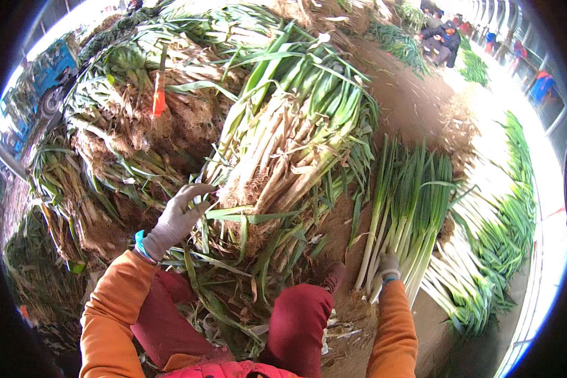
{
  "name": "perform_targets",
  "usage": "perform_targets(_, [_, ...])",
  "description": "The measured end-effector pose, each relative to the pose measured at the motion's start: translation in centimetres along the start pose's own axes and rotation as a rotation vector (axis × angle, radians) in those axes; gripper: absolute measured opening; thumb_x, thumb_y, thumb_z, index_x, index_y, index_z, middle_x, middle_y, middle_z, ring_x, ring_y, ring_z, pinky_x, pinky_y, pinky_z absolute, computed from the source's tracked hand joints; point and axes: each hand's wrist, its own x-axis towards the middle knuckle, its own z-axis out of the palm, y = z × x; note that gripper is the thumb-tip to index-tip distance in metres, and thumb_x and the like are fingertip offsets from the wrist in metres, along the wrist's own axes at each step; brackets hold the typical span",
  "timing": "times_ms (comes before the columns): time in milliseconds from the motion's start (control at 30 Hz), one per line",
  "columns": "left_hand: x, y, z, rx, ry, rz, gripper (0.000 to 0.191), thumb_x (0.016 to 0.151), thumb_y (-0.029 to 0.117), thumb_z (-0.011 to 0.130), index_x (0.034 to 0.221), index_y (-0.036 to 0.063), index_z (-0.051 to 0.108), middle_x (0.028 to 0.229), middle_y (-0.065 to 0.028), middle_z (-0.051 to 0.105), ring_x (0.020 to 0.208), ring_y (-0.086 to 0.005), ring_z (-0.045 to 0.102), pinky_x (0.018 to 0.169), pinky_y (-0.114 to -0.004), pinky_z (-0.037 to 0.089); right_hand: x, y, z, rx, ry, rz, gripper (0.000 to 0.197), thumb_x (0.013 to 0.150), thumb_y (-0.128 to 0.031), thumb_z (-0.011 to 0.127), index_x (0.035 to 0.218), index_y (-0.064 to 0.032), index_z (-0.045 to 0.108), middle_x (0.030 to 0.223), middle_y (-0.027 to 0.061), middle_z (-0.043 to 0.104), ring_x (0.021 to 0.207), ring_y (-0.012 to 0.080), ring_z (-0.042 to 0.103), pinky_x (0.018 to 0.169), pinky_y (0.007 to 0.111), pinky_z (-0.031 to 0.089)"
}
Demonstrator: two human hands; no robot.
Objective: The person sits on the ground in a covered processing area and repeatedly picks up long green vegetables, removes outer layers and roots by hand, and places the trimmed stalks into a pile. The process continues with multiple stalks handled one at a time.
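Note:
A large bundle of untrimmed Welsh onions (269,165) lies before me, its brown roots and dry outer skins towards me. My left hand (182,215), in a pale knit glove, is at the root end, thumb and forefinger apart. No stalk shows plainly between them. On the ground to the right rests a pile of cleaned Welsh onions (413,198) with white stems and green tops. My right hand (390,265), gloved too, touches the white stems; its fingers are partly hidden, so I cannot tell whether it grips any.
More untrimmed onions (137,104) are heaped at left, with an orange-handled blade (159,94) standing among them. A long row of cleaned onions (486,227) lies at far right. Stripped leaves (227,302) litter the ground between my legs. A person (442,42) sits farther back.

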Motion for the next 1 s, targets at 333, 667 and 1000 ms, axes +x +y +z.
perform_targets(333, [-3.9,6.5,-0.7,0.039,-0.155,0.351,0.039,0.084,0.011,0.066,0.122,0.0059,0.059,0.124,-0.0159,0.054,0.114,-0.0337,0.05,0.097,-0.044,0.038,-0.1,-35.6,6.8,0.595,-0.163,-0.249,0.062,0.09,-0.044,0.056,0.132,0.0014,0.047,0.129,0.0248,0.054,0.112,0.0405,0.055,0.093,0.046,0.044])
perform_targets(667, [-6.9,6.0,-4.3,0.069,-0.007,0.385,0.039,0.086,0.019,0.065,0.122,0.0083,0.058,0.125,-0.0166,0.052,0.115,-0.0381,0.048,0.098,-0.048,0.037,-3.0,-42.0,6.1,0.672,0.004,-0.015,0.08,0.081,-0.02,0.065,0.144,0.0081,0.024,0.143,0.0289,0.036,0.13,0.0398,0.04,0.107,0.041,0.035])
perform_targets(1000, [-9.8,2.4,-11.9,0.009,0.315,0.31,0.039,0.089,0.02,0.063,0.125,0.0074,0.057,0.119,-0.0139,0.057,0.112,-0.0294,0.054,0.096,-0.039,0.041,-6.5,-51.3,-13.0,1.75,-0.169,-0.409,0.029,0.091,-0.032,0.057,0.1,-0.0037,0.055,0.091,0.012,0.061,0.077,0.0278,0.066,0.069,0.04,0.06])
